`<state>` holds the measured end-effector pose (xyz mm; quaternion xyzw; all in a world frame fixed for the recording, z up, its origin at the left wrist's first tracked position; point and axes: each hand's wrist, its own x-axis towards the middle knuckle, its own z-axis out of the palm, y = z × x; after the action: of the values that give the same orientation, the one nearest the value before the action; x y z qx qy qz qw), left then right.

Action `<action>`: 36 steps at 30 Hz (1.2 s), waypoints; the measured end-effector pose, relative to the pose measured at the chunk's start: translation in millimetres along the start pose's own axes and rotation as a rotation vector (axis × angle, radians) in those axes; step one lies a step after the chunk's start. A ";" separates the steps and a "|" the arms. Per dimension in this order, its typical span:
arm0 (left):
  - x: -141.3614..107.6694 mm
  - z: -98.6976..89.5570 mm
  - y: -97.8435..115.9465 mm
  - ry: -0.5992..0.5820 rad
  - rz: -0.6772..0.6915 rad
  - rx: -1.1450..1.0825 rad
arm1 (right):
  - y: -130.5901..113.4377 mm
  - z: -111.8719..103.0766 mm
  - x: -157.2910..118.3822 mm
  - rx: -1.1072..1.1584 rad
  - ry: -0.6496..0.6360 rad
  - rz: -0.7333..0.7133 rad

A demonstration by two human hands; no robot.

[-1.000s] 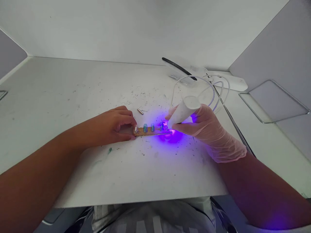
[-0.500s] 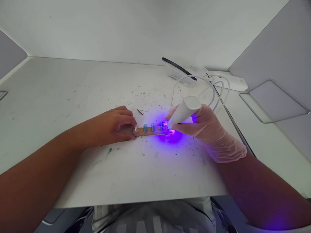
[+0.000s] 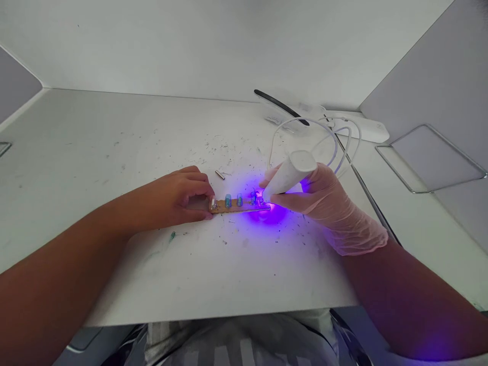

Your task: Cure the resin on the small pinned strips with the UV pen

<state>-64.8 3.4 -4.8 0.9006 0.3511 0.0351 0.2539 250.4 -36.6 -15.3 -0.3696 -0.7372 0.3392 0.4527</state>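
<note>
My bare left hand [image 3: 186, 197] pinches the left end of a narrow wooden-looking strip [image 3: 233, 208] lying on the table. Along the strip stand several false nails, among them a clear one [image 3: 214, 203] by my fingertips and a blue-green one [image 3: 227, 200]. In a thin pinkish glove, my right hand [image 3: 320, 195] grips a white handheld nail lamp [image 3: 288, 175]. The lamp's lower end is held over the strip's right end, bathing the nails there in violet light. Glare partly hides the rightmost nail.
Just behind the strip lies a small metal cylinder [image 3: 220, 175]. A black nail file [image 3: 281, 107] and clear packaging are at the back. A white cable [image 3: 271, 137] loops near a long white device [image 3: 360, 128]. Dark specks dot the white table [image 3: 183, 284]; a wire frame [image 3: 430, 158] stands right.
</note>
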 end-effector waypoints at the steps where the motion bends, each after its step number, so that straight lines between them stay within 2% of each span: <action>1: 0.3 0.0 -0.1 -0.001 -0.001 0.000 | 0.0 0.1 -0.1 -0.001 0.002 0.003; 36: 0.9 -0.8 1.9 -0.005 -0.004 0.012 | -0.6 0.9 0.3 -0.032 0.015 0.052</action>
<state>-63.1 3.2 -3.3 0.9014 0.3526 0.0303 0.2494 249.4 -36.7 -15.0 -0.3984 -0.7292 0.3360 0.4435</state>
